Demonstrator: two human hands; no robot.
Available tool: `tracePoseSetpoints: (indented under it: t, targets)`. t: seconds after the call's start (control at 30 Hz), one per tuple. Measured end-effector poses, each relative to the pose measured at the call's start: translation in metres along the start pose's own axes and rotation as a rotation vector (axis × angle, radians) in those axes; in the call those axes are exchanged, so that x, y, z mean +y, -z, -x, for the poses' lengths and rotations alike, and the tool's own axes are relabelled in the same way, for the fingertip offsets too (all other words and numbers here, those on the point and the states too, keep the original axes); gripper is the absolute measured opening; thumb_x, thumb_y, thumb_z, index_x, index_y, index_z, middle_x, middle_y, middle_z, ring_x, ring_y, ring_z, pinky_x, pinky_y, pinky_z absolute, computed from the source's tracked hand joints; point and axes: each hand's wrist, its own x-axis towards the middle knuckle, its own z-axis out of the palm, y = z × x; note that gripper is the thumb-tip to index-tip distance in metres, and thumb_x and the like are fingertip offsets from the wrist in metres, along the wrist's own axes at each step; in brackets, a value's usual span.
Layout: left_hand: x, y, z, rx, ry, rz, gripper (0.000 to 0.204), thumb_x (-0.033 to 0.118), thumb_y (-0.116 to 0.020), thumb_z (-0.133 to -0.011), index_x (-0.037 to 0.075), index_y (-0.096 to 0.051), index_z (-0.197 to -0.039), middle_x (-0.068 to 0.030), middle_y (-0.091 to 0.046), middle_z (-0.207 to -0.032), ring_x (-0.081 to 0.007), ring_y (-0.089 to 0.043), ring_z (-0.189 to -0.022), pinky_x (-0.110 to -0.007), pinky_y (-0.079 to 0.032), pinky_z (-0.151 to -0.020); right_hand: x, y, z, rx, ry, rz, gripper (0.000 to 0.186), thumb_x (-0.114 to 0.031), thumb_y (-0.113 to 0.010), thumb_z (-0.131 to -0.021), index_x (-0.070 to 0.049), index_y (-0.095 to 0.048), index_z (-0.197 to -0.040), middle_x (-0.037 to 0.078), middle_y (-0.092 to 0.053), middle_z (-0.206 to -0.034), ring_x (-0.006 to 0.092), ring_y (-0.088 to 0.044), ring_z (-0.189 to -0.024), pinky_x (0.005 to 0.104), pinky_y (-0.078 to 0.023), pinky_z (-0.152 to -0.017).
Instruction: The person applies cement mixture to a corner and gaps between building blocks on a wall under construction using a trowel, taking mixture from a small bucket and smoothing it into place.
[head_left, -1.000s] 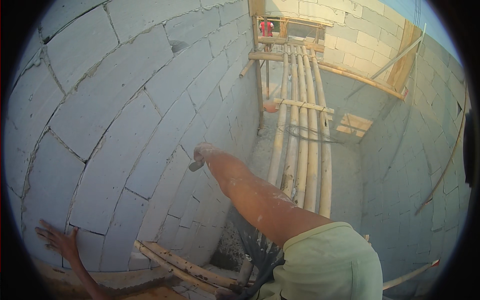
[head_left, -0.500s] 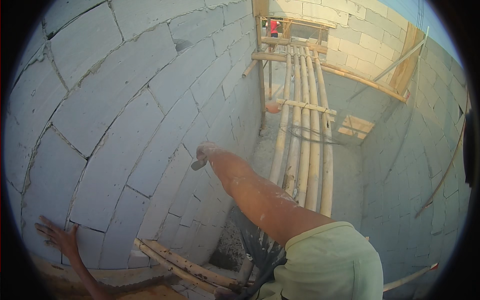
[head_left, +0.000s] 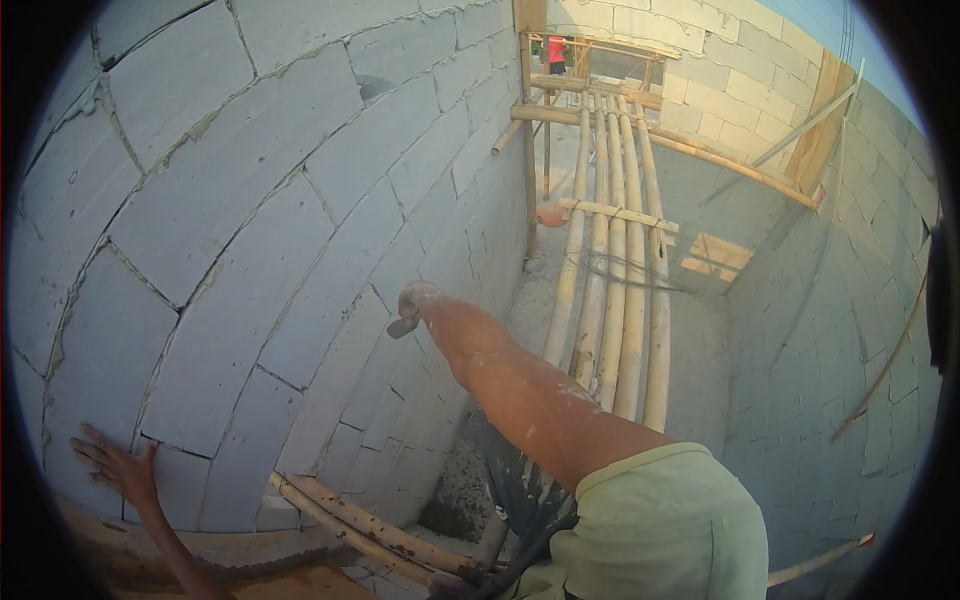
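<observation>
My left hand [head_left: 118, 470] lies against the grey block wall [head_left: 240, 290] at the lower left, fingers spread, holding nothing. Across the middle reaches my right arm. At its end, my right hand [head_left: 420, 297] is closed round a small grey flat-bladed tool [head_left: 403, 327]; only the blunt blade shows, and the handle is hidden in the hand. The tool is close to the wall, but I cannot tell whether it touches. Mortar joints, some with dark gaps, run between the large blocks around both hands.
Several bamboo poles [head_left: 612, 260] run away from me as a walkway, tied by a crosspiece [head_left: 622, 214] with loose wire [head_left: 630, 270] on top. More bamboo [head_left: 370, 525] lies low near the left wall. An orange-red round object [head_left: 550, 217] sits beyond. A person in red [head_left: 556, 55] stands far off.
The view has shifted slightly, so the wall and poles appear a little further right. Both hands keep the same pose, and the tool remains in my right hand.
</observation>
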Motion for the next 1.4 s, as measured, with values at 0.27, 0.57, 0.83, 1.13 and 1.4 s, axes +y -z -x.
tracePoseSetpoints:
  t: [0.27, 0.57, 0.83, 1.13, 1.4]
  targets:
    - [0.0, 0.001, 0.0, -0.007, 0.005, 0.005, 0.146, 0.038, -0.097, -0.063, 0.021, 0.003, -0.168, -0.0193, 0.004, -0.174, -0.0386, -0.002, -0.161, -0.07, -0.028, -0.121, 0.013, -0.016, -0.042, -0.071, -0.003, -0.062, 0.026, -0.013, -0.082, -0.072, -0.018, -0.083, -0.097, 0.009, -0.08, -0.101, 0.0261, -0.076, -0.096, 0.0389, -0.061, -0.084]
    - [0.0, 0.001, 0.0, -0.011, 0.004, -0.002, 0.146, 0.04, -0.097, -0.064, 0.022, 0.003, -0.168, -0.019, 0.003, -0.174, -0.0389, -0.003, -0.161, -0.068, -0.029, -0.121, 0.005, 0.0, -0.005, -0.076, -0.064, -0.072, 0.019, -0.012, -0.084, -0.071, -0.016, -0.082, -0.09, 0.006, -0.079, -0.092, 0.0238, -0.075, -0.087, 0.0364, -0.06, -0.075]
    - [0.0, 0.001, 0.0, 0.004, -0.006, -0.031, 0.145, 0.04, -0.097, -0.063, 0.02, 0.001, -0.168, -0.0196, 0.002, -0.174, -0.0382, -0.003, -0.161, -0.069, -0.031, -0.12, 0.0, -0.004, -0.016, -0.091, -0.119, -0.309, 0.012, -0.012, -0.081, -0.075, -0.016, -0.081, -0.086, 0.007, -0.08, -0.091, 0.0228, -0.075, -0.082, 0.0369, -0.06, -0.071]
    - [-0.002, 0.0, 0.0, 0.005, -0.005, -0.013, 0.146, 0.041, -0.097, -0.062, 0.021, 0.001, -0.168, -0.0192, 0.001, -0.174, -0.0379, -0.003, -0.161, -0.069, -0.03, -0.12, 0.004, -0.012, -0.031, -0.084, -0.018, -0.138, 0.012, -0.012, -0.078, -0.077, -0.014, -0.081, -0.088, 0.009, -0.079, -0.093, 0.0238, -0.076, -0.084, 0.0393, -0.06, -0.074]
    - [-0.002, -0.003, 0.0, 0.006, -0.014, -0.015, 0.146, 0.041, -0.097, -0.063, 0.022, 0.003, -0.169, -0.0191, 0.003, -0.174, -0.038, -0.004, -0.161, -0.069, -0.029, -0.12, 0.007, -0.008, -0.002, 0.038, 0.055, -0.064, 0.019, -0.015, -0.078, -0.078, -0.016, -0.082, -0.096, 0.007, -0.079, -0.105, 0.0281, -0.076, -0.097, 0.0409, -0.062, -0.082]
